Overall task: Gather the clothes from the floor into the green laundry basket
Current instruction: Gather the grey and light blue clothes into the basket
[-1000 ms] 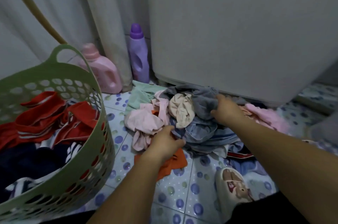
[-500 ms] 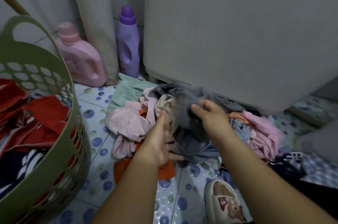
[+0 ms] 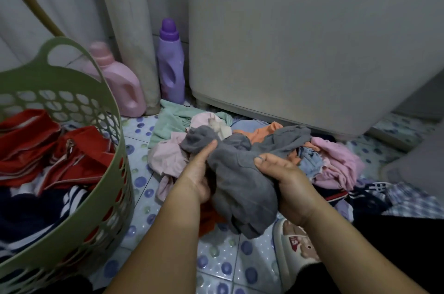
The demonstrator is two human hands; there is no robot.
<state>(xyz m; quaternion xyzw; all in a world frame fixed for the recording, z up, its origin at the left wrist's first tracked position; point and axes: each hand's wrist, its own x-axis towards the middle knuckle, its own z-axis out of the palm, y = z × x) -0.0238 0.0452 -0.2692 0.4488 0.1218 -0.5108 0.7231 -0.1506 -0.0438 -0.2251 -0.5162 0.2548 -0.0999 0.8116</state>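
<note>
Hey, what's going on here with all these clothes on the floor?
A person is picking up laundry. Both hands, left and right, grip a grey garment lifted off the pile in front of the washing machine. The green basket on the left already holds red and dark clothes. Pink, mint, orange and blue pieces are still on the floor.
</note>
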